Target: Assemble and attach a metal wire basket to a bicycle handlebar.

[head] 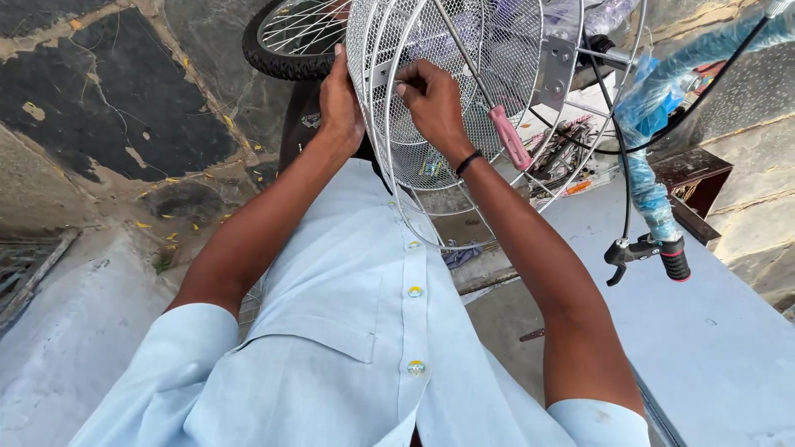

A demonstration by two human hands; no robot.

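Observation:
A silver wire-mesh bicycle basket (497, 50) hangs in front of my chest. My left hand (341, 98) grips its rim from the left side. My right hand (432, 103) presses against the mesh just to the right, fingertips pinched together on a wire; any small piece between them is hidden. A screwdriver with a pink handle (511, 139) slants through the basket beside my right wrist, and neither hand holds it. A black band is around my right wrist.
A black-tyred bicycle wheel (281, 45) is behind the basket. To the right, a handlebar wrapped in blue plastic (642, 124) ends in a black grip (674, 258) with a brake lever (618, 255). A dark wooden stool (694, 170) and scattered tools (563, 153) lie on the cracked stone ground.

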